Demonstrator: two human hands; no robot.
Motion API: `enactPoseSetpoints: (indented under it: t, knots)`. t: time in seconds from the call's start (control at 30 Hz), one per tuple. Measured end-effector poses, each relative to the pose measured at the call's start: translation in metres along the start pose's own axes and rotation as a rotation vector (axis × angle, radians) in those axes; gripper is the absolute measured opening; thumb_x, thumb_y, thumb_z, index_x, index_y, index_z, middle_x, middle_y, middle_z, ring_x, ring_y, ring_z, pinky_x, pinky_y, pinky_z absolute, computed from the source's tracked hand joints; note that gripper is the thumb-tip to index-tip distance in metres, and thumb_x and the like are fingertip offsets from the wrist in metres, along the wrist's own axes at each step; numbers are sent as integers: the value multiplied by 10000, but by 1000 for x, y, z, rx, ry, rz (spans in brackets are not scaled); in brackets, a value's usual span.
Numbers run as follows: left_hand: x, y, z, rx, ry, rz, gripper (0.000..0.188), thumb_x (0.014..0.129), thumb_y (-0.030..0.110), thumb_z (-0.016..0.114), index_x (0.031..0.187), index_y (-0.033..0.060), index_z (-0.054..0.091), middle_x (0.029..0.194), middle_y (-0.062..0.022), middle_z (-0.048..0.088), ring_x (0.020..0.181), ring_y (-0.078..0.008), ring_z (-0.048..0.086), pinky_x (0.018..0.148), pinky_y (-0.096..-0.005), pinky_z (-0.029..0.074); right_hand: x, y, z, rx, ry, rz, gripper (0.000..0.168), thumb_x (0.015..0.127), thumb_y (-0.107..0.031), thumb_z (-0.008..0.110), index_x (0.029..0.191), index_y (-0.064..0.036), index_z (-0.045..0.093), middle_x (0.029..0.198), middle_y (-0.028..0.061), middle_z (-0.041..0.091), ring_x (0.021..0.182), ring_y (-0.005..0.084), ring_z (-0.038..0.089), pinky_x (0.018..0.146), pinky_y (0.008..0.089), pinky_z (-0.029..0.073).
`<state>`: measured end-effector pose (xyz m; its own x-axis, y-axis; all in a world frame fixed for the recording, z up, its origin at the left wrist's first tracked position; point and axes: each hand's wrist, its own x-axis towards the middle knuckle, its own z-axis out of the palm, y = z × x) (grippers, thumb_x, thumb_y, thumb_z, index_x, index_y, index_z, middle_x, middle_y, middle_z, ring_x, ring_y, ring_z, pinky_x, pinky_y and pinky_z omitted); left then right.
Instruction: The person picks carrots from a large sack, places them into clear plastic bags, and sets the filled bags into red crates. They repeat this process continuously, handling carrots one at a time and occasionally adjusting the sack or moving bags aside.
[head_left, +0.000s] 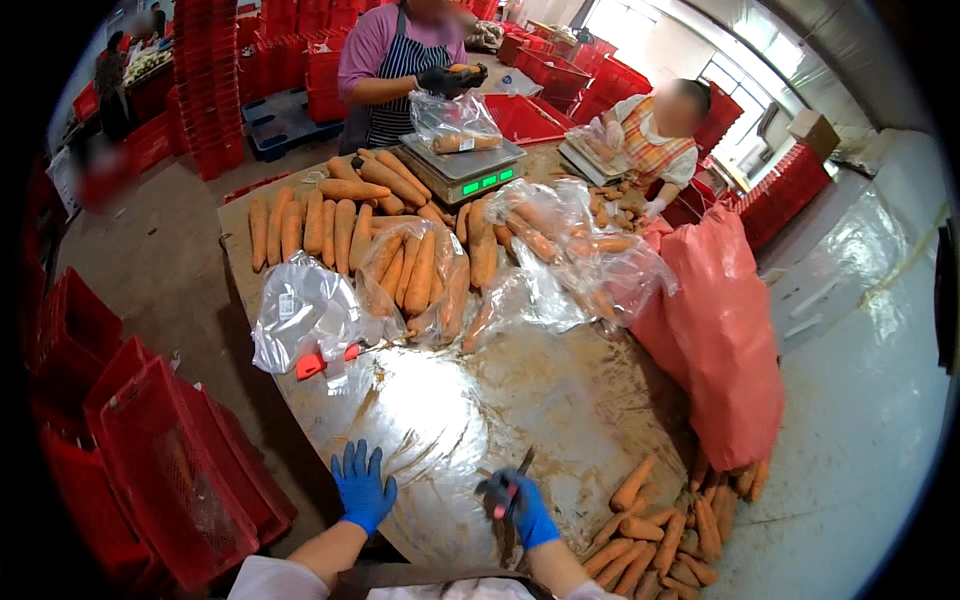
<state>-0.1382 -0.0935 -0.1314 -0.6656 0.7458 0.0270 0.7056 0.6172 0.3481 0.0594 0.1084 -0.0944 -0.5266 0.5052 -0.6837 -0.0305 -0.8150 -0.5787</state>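
My left hand (364, 480), in a blue glove, rests palm down with spread fingers on the near left edge of the wet, soiled metal table (450, 465). My right hand (529, 506), gloved in blue with dark, dirty fingers, is closed around a bladed hand tool (527, 461). Its dark, narrow blade points away from me, and a pinkish-red part shows at the grip; blur hides its exact kind. To the right of this hand lie loose carrots (634, 547), some with soil on them. Farther off, red-handled tool (311, 366) lies beside a clear plastic bag (300, 307).
Bagged carrots (409, 274) and a row of loose carrots (322, 225) cross the table's middle. A digital scale (461, 172) stands behind them. A full red sack (720, 337) leans at right. Red crates (172, 465) stand on the left floor. Two people (394, 67) work across the table.
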Motion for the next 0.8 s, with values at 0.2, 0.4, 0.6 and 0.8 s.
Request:
enactPoseSetpoints:
  t: [0.2,0.4,0.6,0.8]
  knots:
    - [-3,1,3,27,59,-7,558,770,348,548,1252,84,449,1376,-164,285,1306,-338,174,1053,-546,48,-68,122,-76,-752,-95,110,233,856,-155,444,852,-3,620,667,76,577,586,152,516,553,280,428]
    - [-5,-5,16,46,75,-21,581,772,413,533,1279,150,432,1384,-122,296,1314,-301,177,1053,-536,54,-83,99,-99,-435,127,-296,170,841,-81,453,881,5,595,805,107,626,672,177,573,642,293,479]
    - [-13,-25,9,-289,80,36,541,738,337,608,1217,110,494,1320,-138,385,1246,-317,306,1034,-476,204,-85,112,-119,-442,178,-269,202,829,-31,421,950,38,567,816,122,613,656,185,579,605,318,514]
    - [-92,-34,10,-422,320,83,368,696,179,638,1034,53,565,1171,-153,489,1092,-336,448,937,-409,371,-90,122,-131,-356,102,-366,202,822,-20,423,946,40,570,712,71,571,575,136,521,541,260,472]
